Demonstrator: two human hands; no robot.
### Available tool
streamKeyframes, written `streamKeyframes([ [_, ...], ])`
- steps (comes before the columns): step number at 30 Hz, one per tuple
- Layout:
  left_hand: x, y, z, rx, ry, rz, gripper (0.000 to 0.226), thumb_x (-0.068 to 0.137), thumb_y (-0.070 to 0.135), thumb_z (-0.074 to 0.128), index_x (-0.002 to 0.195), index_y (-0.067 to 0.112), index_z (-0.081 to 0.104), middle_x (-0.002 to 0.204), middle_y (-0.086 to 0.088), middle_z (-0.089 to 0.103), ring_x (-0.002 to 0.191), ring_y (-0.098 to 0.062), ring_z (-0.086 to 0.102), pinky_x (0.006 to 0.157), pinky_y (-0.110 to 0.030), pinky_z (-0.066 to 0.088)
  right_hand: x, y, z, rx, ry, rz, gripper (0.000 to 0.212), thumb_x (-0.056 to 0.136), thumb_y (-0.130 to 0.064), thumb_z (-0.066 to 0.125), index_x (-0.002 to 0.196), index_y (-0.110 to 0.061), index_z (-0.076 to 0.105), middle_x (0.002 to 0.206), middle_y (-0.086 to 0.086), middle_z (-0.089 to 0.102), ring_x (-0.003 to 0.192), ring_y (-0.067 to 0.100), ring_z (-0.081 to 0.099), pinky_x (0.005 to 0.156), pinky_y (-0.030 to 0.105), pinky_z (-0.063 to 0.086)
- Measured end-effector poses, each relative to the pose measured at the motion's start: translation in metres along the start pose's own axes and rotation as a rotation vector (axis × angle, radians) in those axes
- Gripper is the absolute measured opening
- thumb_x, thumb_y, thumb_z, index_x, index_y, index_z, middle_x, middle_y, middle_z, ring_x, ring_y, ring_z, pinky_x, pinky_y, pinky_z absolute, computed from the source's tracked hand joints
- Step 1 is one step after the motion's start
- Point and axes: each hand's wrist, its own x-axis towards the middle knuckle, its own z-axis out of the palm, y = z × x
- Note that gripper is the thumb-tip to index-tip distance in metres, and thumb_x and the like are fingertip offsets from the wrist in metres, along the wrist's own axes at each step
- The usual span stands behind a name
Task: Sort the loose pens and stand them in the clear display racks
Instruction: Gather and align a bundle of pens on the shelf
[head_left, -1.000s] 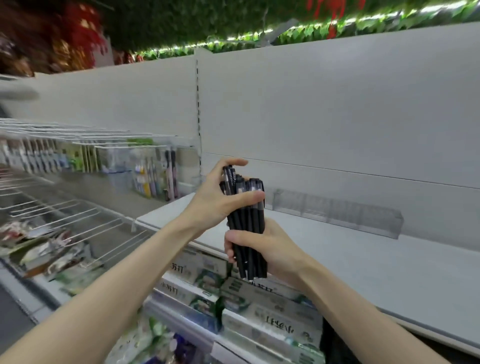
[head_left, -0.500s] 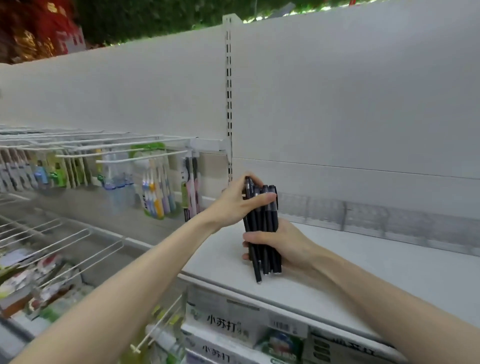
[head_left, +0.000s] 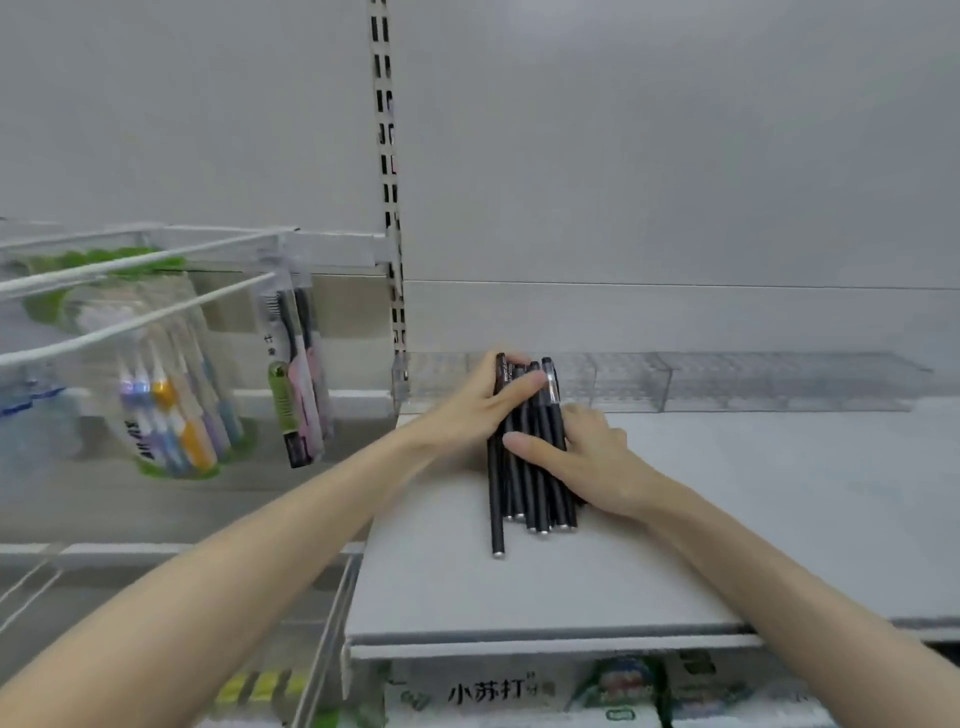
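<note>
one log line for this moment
left hand grips black pens | right hand grips same pens | clear racks behind hands, no pens in

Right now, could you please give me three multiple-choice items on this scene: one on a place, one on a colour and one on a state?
1. Where do the racks stand?
A. along the back of the shelf
B. hanging overhead
C. at its front edge

2. What colour are the pens?
A. blue
B. black
C. red

3. How are the pens held?
A. lying loose, untouched
B. by one hand alone
C. by both hands, as a bundle

Answers: 1 A, the racks line the back wall; 2 B, every barrel is black; 3 C, the left hand grips the tops and the right hand the middle.
</note>
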Motion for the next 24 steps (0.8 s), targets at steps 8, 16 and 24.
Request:
streamKeyframes([
  [8,0.000,-0.032,0.002,0.491,-0.052,0.049,0.037,0.099,0.042,0.037,0.123,0.016,0.048,0.122,-0.003,0.052,0.120,-0.021,0.044,0.105,-0.041,0.030,-0.003,0.011,0.007,-0.268,-0.024,0.098,0.055,0.090,-0.065,0.026,0.132,-0.035,0.044,0.132,-0.010,0.044,0.128,0.016,0.031,0.104,0.033,0.016],
  [16,-0.011,-0.029,-0.006,0.489,0.014,0.144,0.037,0.100,0.033,0.038,0.127,0.013,0.052,0.129,-0.004,0.053,0.123,-0.019,0.045,0.105,-0.035,0.032,-0.009,0.010,-0.001,-0.213,0.014,0.094,0.079,0.088,-0.066,0.037,0.151,-0.025,0.012,0.157,-0.006,0.022,0.142,0.018,0.022,0.112,0.037,0.017],
  [24,-0.029,-0.031,-0.004,0.539,-0.079,0.167,0.036,0.099,0.032,0.040,0.131,0.016,0.049,0.127,0.001,0.051,0.121,-0.014,0.043,0.101,-0.026,0.030,-0.009,0.013,-0.005,-0.261,-0.012,0.076,0.060,0.092,-0.058,0.037,0.143,-0.026,0.039,0.154,-0.008,0.028,0.140,0.019,0.023,0.114,0.036,0.014],
])
